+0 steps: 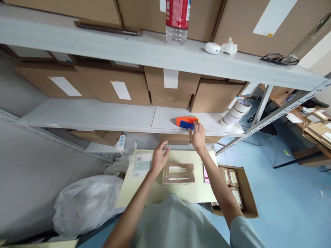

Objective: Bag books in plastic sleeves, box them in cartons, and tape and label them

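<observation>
An orange and blue tape dispenser point(184, 122) lies on the middle shelf, close to its front edge. My right hand point(198, 136) reaches up to its right end, with thumb and fingers closed about the blue part. Lower down, my left hand point(159, 159) hovers above the table, empty, its fingers apart and slightly curled. Below and between both hands, a small brown cardboard box point(178, 173) with white labels and shiny tape rests on the pale yellow table point(165, 194).
White tape rolls point(235, 113) are stacked at the shelf's right end. Large cartons point(124, 84) line the shelves. A bottle point(178, 20) and glasses point(280, 59) sit on the upper shelf point(103, 41). An open carton point(249, 196) of small boxes stands right, a plastic bag point(88, 203) left.
</observation>
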`<state>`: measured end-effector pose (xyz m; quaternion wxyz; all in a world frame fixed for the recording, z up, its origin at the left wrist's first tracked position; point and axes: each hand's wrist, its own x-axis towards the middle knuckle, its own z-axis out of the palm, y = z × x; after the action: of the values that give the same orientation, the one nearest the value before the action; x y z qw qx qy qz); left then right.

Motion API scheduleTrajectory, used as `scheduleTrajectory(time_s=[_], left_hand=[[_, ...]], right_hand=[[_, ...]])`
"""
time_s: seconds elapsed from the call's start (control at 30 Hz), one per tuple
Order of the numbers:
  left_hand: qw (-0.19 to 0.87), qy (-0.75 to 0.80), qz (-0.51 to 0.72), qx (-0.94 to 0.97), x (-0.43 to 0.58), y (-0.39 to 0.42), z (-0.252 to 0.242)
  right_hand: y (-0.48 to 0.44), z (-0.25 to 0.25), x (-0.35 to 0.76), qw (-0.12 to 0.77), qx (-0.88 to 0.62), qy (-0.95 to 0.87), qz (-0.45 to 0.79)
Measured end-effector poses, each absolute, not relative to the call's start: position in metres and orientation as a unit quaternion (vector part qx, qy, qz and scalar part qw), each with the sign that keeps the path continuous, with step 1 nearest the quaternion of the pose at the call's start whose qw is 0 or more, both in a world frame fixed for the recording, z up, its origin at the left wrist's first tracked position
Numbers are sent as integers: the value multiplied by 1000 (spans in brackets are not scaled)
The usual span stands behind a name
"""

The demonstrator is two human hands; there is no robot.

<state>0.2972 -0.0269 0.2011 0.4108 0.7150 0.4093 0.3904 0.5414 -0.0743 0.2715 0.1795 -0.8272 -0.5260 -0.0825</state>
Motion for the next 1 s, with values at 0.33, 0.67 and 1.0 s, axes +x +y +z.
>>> scheduleTrajectory(time_s=[0.33, 0.67, 1.0], left_hand=[[508, 570, 252, 595, 232, -116, 86], [305, 638, 231, 668, 286, -158, 80], [429, 638, 286, 572, 251, -140, 75]], right_hand=[[-237, 142, 487, 189, -892, -378, 160], [-257, 75, 428, 354, -874, -315, 110], [-272, 76, 447, 500, -813, -188, 232]])
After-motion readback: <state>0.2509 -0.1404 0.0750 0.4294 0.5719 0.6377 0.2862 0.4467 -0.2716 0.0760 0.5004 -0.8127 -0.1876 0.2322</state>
